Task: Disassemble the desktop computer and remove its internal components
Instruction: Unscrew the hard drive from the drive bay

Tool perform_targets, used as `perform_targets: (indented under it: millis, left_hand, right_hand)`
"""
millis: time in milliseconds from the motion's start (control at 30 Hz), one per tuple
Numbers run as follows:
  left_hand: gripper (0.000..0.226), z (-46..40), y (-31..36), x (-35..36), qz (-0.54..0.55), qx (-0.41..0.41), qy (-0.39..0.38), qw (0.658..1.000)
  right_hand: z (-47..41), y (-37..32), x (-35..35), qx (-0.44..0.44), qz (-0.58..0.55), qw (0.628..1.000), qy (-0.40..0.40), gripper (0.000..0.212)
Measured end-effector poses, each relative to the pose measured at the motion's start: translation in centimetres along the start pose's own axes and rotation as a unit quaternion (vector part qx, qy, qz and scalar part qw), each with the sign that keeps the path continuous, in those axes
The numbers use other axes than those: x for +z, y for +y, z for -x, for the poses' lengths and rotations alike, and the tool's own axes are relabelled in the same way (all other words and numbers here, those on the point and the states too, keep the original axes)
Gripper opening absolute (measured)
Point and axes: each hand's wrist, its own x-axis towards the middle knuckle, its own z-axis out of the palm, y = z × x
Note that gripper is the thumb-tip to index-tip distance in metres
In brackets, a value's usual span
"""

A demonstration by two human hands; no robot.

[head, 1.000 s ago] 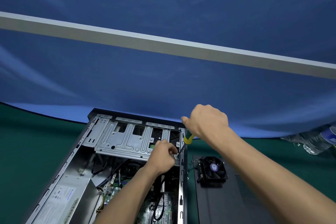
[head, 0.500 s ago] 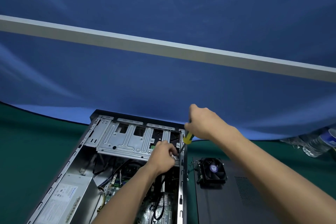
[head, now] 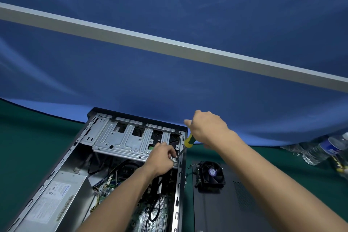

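Note:
The open desktop case [head: 64, 158] lies on its side on the green table. A silver drive cage [head: 120, 141] spans its far end, with the power supply [head: 54, 196] at the near left and the motherboard [head: 160, 211] below. My right hand [head: 209, 128] grips a screwdriver [head: 187, 142] with a yellow and green handle, its shaft slanting down to the cage's right corner. My left hand [head: 162, 154] pinches at that same corner, beside the tip. What the fingers hold is too small to tell.
The removed black side panel [head: 226, 209] lies right of the case, with a detached cooler fan [head: 211, 173] on it. Plastic water bottles [head: 323, 149] lie at the far right. A blue cloth backdrop with a grey bar [head: 188, 51] rises behind the table.
My right hand has twisted on the screwdriver handle and shifted slightly, with one finger now sticking out. My left hand stays at the cage corner. The view has tilted a little.

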Motion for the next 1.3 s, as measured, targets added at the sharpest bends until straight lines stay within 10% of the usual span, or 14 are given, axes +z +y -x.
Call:
perform_targets:
  millis: [1300]
  left_hand:
    - [0.044,-0.1,0.2,-0.2,-0.011,0.004,-0.003,1.000]
  right_hand:
    - [-0.1,0.6,0.9,-0.058,-0.120,0.989,0.057,0.021]
